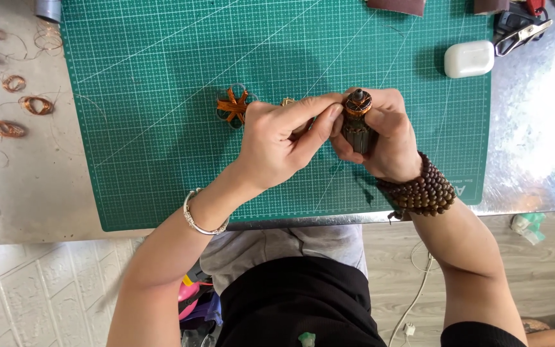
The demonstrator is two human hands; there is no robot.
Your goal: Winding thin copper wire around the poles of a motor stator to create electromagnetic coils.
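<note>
My right hand (383, 138) grips a small motor armature (357, 122), a dark cylinder with a copper-coloured end and a shaft, held upright over the green cutting mat (162, 160). My left hand (277, 138) meets it from the left, thumb and forefinger pinched against the armature's top edge. A thin piece seems held in that pinch, but I cannot tell what it is. A wound copper coil part (234, 106), star-shaped, lies on the mat just left of my left hand. A small brass-coloured bit (288, 101) peeks out behind my left fingers.
Several loose loops of copper wire (14, 103) lie on the metal table (20, 193) at the left. A white rounded case (469, 59) and a metal clip tool (521, 35) sit at the mat's upper right. A white cable (419, 283) hangs below the table edge.
</note>
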